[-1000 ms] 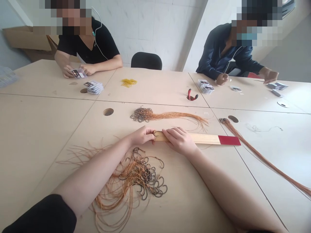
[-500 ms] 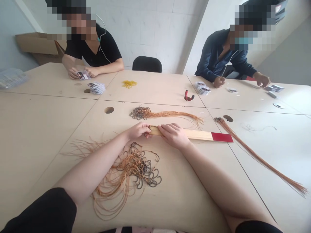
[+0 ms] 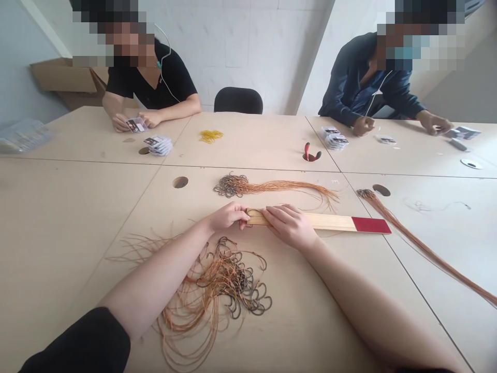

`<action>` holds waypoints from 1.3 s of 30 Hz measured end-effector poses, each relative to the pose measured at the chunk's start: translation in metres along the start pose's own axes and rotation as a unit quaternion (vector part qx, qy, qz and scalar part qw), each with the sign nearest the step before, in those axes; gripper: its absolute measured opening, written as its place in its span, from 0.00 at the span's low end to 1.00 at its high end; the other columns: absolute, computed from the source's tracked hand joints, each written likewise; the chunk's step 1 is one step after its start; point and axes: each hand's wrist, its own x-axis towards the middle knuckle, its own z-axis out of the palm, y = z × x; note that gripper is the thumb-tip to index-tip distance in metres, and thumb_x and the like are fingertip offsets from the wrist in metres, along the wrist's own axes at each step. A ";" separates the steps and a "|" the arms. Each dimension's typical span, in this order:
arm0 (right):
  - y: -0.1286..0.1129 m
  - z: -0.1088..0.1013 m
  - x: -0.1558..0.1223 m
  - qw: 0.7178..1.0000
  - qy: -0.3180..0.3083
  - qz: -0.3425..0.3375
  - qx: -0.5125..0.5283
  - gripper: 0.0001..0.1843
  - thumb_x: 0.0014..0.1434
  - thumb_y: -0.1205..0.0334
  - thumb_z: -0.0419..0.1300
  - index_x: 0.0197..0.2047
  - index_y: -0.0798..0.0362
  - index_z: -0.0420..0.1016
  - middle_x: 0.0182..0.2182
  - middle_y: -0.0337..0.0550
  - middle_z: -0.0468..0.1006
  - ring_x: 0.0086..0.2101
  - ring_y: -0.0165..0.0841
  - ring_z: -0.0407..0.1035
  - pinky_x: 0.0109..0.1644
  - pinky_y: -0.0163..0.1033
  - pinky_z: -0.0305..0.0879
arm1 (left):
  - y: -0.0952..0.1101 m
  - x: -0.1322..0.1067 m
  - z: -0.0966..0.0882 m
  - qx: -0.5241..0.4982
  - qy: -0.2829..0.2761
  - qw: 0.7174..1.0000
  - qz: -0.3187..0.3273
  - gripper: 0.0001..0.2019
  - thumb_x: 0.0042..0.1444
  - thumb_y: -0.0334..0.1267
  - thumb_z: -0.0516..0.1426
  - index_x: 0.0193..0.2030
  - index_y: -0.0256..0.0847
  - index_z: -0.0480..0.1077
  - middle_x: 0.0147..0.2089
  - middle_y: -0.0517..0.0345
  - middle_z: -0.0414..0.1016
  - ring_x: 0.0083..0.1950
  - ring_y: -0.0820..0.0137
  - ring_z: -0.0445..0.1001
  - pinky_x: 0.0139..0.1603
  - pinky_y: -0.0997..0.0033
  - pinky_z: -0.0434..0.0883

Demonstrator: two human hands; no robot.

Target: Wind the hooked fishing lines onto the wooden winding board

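Over a pale counter (image 3: 298, 316), the left hand (image 3: 228, 216) and right hand (image 3: 290, 226) clamp a wooden strip (image 3: 330, 222), where a loosened grip might let the dark hook (image 3: 254, 210) slip and prick.

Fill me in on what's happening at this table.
The person's left hand holds the left end of a flat wooden strip, and the right hand lies over it, near what looks like a hook. A loose pile of hooks on orange lines spreads on the table nearer the person. Opposite, a co-worker in black holds a small labelled packet.
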 end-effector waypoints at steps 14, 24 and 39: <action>0.002 0.000 -0.001 0.998 -0.056 0.040 -0.004 0.16 0.61 0.66 0.53 0.51 0.57 0.70 0.39 0.47 0.76 0.38 0.32 0.70 0.43 0.39 0.64 | 0.003 0.004 0.001 0.011 0.001 1.000 -0.014 0.08 0.51 0.35 0.52 0.25 0.35 0.67 0.19 0.61 0.68 0.24 0.76 0.64 0.34 0.73 0.61; 0.000 -0.031 0.025 0.952 -0.249 0.162 0.082 0.16 0.61 0.69 0.48 0.49 0.53 0.72 0.34 0.44 0.75 0.33 0.31 0.68 0.36 0.36 0.61 | 0.010 0.008 0.007 -0.309 0.012 0.926 -0.218 0.13 0.47 0.32 0.53 0.14 0.38 0.59 0.11 0.64 0.52 0.17 0.77 0.53 0.22 0.74 0.57; 0.004 -0.041 0.031 0.906 -0.298 0.233 0.191 0.14 0.61 0.67 0.50 0.47 0.50 0.73 0.35 0.42 0.73 0.34 0.30 0.67 0.35 0.34 0.61 | 0.009 0.010 0.015 -0.375 0.057 0.876 -0.299 0.10 0.48 0.34 0.53 0.30 0.29 0.73 0.20 0.52 0.73 0.20 0.74 0.67 0.20 0.75 0.61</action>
